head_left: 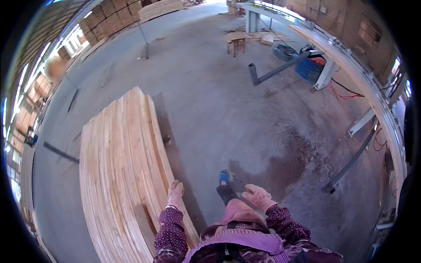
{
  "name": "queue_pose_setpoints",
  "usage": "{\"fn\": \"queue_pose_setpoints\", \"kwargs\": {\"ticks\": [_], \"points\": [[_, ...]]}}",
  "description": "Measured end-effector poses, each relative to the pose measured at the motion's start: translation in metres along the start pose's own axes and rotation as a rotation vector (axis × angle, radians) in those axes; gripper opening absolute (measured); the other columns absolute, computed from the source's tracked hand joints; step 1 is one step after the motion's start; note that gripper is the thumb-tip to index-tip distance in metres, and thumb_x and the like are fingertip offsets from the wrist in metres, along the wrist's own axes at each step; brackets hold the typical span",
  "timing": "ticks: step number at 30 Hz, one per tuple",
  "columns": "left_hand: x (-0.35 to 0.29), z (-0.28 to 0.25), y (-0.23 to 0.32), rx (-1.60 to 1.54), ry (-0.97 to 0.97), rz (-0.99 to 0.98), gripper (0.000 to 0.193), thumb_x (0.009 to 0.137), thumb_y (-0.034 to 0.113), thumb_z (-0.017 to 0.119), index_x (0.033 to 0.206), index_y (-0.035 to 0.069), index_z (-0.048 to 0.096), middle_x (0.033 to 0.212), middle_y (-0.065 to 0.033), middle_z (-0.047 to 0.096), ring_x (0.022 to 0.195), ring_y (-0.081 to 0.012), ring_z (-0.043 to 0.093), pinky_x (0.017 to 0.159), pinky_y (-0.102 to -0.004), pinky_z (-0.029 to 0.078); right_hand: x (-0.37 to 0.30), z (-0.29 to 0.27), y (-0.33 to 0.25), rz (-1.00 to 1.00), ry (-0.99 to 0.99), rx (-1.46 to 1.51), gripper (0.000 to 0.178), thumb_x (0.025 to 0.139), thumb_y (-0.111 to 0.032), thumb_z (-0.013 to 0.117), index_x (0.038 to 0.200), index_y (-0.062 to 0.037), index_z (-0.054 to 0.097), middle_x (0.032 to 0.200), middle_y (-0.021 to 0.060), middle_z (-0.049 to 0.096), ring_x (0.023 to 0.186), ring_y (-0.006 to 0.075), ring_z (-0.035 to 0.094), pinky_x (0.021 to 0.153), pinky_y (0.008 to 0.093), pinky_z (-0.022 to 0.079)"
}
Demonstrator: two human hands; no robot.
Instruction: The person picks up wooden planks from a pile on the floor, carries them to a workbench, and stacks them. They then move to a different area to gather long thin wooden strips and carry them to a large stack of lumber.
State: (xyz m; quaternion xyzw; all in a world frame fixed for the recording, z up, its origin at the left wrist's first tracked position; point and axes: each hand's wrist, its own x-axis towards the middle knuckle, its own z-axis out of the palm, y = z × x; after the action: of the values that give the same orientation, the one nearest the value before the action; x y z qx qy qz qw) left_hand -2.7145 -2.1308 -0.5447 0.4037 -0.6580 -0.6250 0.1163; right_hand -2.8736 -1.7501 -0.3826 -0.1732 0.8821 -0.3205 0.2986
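A long stack of pale wooden planks (118,166) lies on the concrete floor to my left, its boards running away from me. My left hand (175,193), in a pink work glove, rests flat on the near right edge of the stack's top. My right hand (258,197), also gloved, hangs free above the floor with its fingers spread and nothing in it. Between the hands, my foot in a blue shoe (224,177) steps forward beside the stack.
A long machine bench (364,83) runs along the right, with a blue barrel (309,69), red cables (344,93) and grey metal bars (276,70) on the floor by it. A small wooden stool (236,41) stands far ahead. More timber stacks (160,8) line the far wall.
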Motion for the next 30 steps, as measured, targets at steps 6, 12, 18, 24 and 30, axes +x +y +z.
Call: {"fn": "queue_pose_setpoints", "kwargs": {"ticks": [6, 12, 18, 24, 30], "points": [[0.109, 0.007, -0.025, 1.257, -0.577, 0.165, 0.032, 0.092, 0.031, 0.049, 0.102, 0.006, 0.067, 0.100, -0.0188, 0.067, 0.096, -0.0358, 0.064, 0.082, -0.0448, 0.052, 0.170, -0.050, -0.019, 0.052, 0.189, 0.079, 0.054, 0.091, -0.046, 0.059, 0.127, -0.0054, 0.061, 0.126, 0.0185, 0.064, 0.120, 0.0350, 0.058, 0.101, 0.0405, 0.045], [0.226, 0.019, 0.017, 0.863, -0.478, -0.213, 0.034, 0.086, 0.035, 0.061, 0.097, 0.004, 0.067, 0.100, -0.0192, 0.070, 0.092, -0.0407, 0.067, 0.078, -0.0504, 0.054, 0.383, -0.173, -0.070, 0.065, 0.358, 0.243, 0.066, 0.093, -0.049, 0.060, 0.138, -0.0011, 0.051, 0.137, 0.0200, 0.057, 0.129, 0.0359, 0.052, 0.110, 0.0387, 0.039], [0.445, 0.089, 0.114, 0.578, -0.404, -0.362, 0.033, 0.090, 0.036, 0.055, 0.104, 0.007, 0.065, 0.103, -0.0152, 0.069, 0.094, -0.0377, 0.065, 0.079, -0.0502, 0.053, 0.539, -0.261, -0.069, 0.215, 0.867, 0.472, 0.070, 0.094, -0.049, 0.060, 0.137, 0.0050, 0.049, 0.138, 0.0256, 0.055, 0.131, 0.0360, 0.051, 0.109, 0.0390, 0.040], [0.679, 0.164, 0.219, 0.586, -0.497, -0.256, 0.034, 0.095, 0.037, 0.048, 0.110, 0.010, 0.062, 0.107, -0.0111, 0.067, 0.096, -0.0347, 0.063, 0.081, -0.0500, 0.052, 0.643, -0.297, -0.038, 0.208, 1.095, 0.790, 0.055, 0.102, -0.044, 0.047, 0.135, 0.0000, 0.052, 0.138, 0.0228, 0.055, 0.128, 0.0362, 0.052, 0.106, 0.0401, 0.041], [0.970, 0.318, 0.374, 1.135, -0.851, 0.672, 0.034, 0.100, 0.037, 0.042, 0.117, 0.013, 0.060, 0.111, -0.0071, 0.066, 0.099, -0.0316, 0.062, 0.082, -0.0498, 0.050, 0.643, -0.376, -0.036, 0.720, 0.774, 0.506, 0.059, 0.101, -0.051, 0.043, 0.133, -0.0037, 0.056, 0.136, 0.0180, 0.058, 0.128, 0.0356, 0.052, 0.108, 0.0408, 0.040]]}}
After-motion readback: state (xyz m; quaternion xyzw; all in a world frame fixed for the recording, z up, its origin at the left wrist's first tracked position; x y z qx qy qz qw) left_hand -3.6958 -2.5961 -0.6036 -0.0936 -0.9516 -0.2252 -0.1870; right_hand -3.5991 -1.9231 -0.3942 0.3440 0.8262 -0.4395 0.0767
